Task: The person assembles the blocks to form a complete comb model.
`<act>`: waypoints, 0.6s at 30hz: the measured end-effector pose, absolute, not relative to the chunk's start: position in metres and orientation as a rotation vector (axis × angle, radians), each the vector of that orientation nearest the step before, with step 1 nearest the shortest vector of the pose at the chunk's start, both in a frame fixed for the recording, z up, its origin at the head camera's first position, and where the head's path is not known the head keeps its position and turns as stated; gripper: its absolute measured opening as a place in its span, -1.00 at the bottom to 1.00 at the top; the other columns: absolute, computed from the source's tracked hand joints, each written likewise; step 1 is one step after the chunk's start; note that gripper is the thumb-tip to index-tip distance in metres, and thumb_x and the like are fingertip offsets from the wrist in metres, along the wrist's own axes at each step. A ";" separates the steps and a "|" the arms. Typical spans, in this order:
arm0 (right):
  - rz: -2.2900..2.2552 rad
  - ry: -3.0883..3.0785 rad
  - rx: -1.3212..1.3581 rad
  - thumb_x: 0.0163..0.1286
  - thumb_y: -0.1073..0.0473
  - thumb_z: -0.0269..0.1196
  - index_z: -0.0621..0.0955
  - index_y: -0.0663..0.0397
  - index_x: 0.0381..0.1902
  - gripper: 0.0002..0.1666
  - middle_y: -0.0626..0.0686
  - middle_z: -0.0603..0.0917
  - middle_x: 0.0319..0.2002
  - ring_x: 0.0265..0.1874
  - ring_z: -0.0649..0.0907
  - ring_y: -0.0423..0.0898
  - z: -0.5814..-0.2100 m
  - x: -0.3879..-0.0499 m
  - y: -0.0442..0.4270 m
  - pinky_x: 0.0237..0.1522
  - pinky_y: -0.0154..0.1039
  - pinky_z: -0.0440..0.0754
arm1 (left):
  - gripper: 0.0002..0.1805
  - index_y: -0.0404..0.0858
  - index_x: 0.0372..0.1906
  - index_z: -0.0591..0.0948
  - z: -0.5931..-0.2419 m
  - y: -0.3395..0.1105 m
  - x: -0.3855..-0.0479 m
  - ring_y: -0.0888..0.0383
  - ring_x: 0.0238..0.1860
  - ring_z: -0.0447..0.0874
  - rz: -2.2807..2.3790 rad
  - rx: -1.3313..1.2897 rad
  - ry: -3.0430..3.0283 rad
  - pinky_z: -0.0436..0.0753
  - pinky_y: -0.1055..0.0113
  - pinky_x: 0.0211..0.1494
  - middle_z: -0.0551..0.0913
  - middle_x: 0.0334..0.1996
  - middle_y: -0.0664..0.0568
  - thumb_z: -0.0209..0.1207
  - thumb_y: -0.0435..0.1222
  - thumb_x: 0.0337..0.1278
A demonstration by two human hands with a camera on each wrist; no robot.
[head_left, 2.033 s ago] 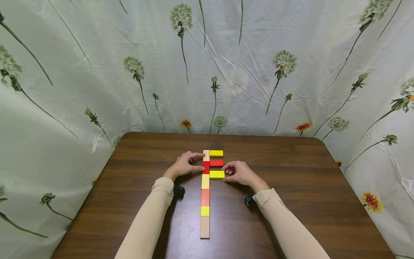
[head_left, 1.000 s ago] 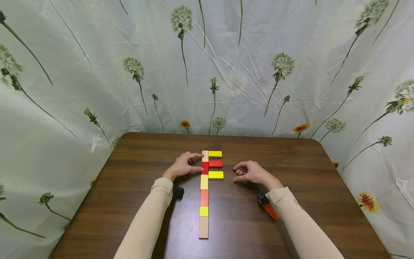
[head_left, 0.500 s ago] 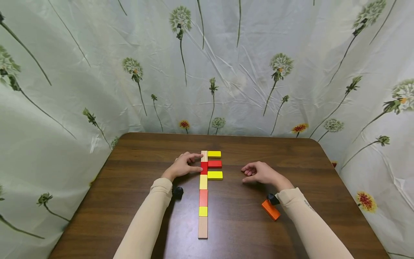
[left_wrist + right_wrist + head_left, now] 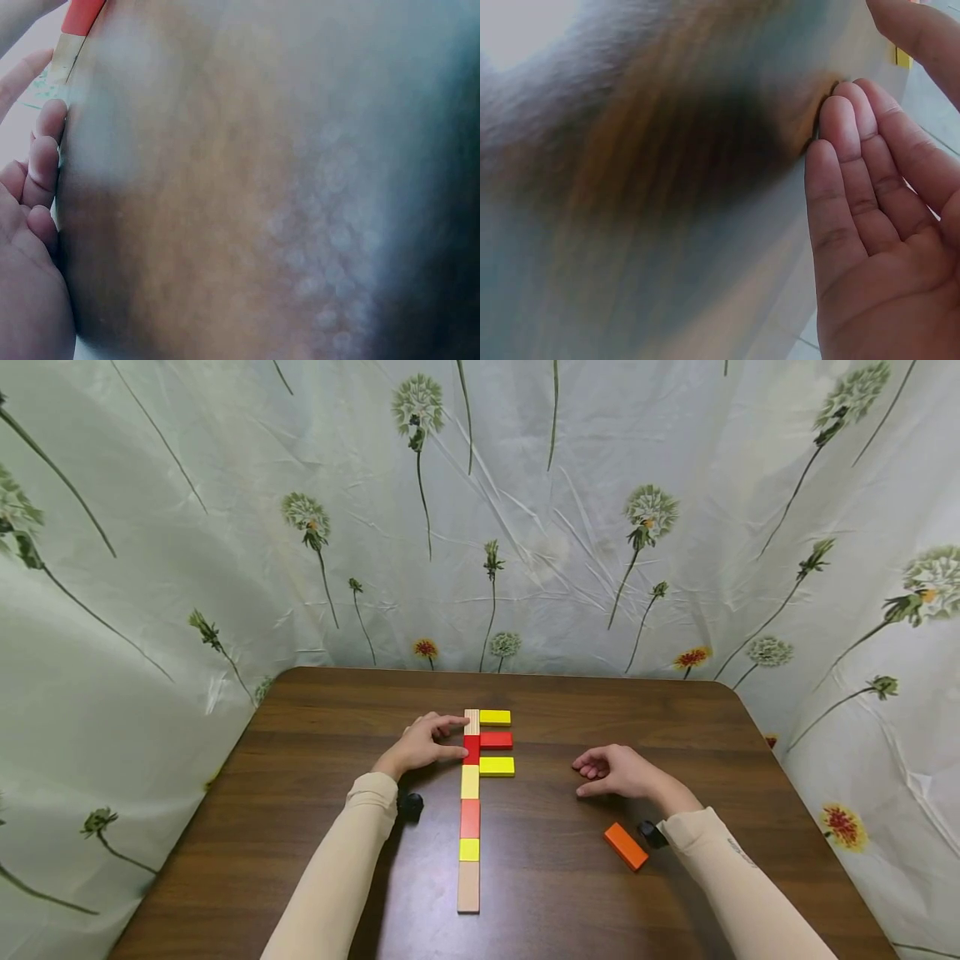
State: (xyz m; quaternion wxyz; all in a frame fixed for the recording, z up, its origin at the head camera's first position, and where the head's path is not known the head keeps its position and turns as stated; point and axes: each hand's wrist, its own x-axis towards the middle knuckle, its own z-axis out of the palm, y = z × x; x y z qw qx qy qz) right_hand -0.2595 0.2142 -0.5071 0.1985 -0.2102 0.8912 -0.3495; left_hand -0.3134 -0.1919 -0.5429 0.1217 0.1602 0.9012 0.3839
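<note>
A straight column of wooden blocks runs up the table in the head view. My left hand (image 4: pixel 420 745) lies at its far left side, with the index fingertip at the plain wood block (image 4: pixel 472 722) and the thumb tip at the red block (image 4: pixel 471 749). To the right of the column, three blocks stick out sideways: a far yellow block (image 4: pixel 495 718), a red crosswise block (image 4: pixel 497 741) and a near yellow block (image 4: pixel 497 767). My right hand (image 4: pixel 622 772) holds nothing, its fingers loosely bent, apart from these blocks. An orange block (image 4: pixel 626 847) lies slanted near the right wrist.
Nearer me the column continues with a pale yellow block (image 4: pixel 469 782), a light red block (image 4: pixel 469 819), a small yellow block (image 4: pixel 468 850) and a plain tan block (image 4: pixel 468 887). A flowered curtain (image 4: pixel 360 568) hangs behind the brown table (image 4: pixel 360 693).
My right hand has drawn away rightward from the near yellow block and a little toward me. The orange block has come into view from behind the right forearm. My left hand stays at the column.
</note>
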 end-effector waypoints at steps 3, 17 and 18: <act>-0.973 2.495 -0.584 0.29 0.07 0.59 0.74 0.27 0.10 -0.47 0.02 0.77 -0.12 -0.16 0.66 -0.17 -0.507 -0.255 0.217 -0.06 -0.41 0.64 | -0.31 0.13 0.45 0.63 -0.543 -0.192 -0.313 -0.02 0.08 0.47 1.123 0.472 2.632 0.34 -0.04 0.20 0.59 0.03 -0.05 0.52 0.03 0.21; -0.900 2.509 -0.588 0.27 -0.02 0.61 0.75 0.15 0.10 -0.45 -0.06 0.76 -0.11 -0.15 0.65 -0.21 -0.502 -0.230 0.232 0.01 -0.34 0.67 | -0.31 0.10 0.46 0.62 -0.543 -0.191 -0.314 0.00 0.08 0.46 1.108 0.490 2.640 0.37 0.00 0.17 0.58 0.03 -0.04 0.51 0.03 0.22; -0.896 2.510 -0.593 0.26 -0.02 0.61 0.75 0.15 0.09 -0.46 -0.06 0.76 -0.12 -0.15 0.65 -0.21 -0.502 -0.228 0.233 0.00 -0.34 0.66 | -0.31 0.10 0.46 0.62 -0.543 -0.192 -0.313 0.00 0.08 0.46 1.113 0.484 2.638 0.37 0.00 0.17 0.58 0.03 -0.04 0.51 0.03 0.22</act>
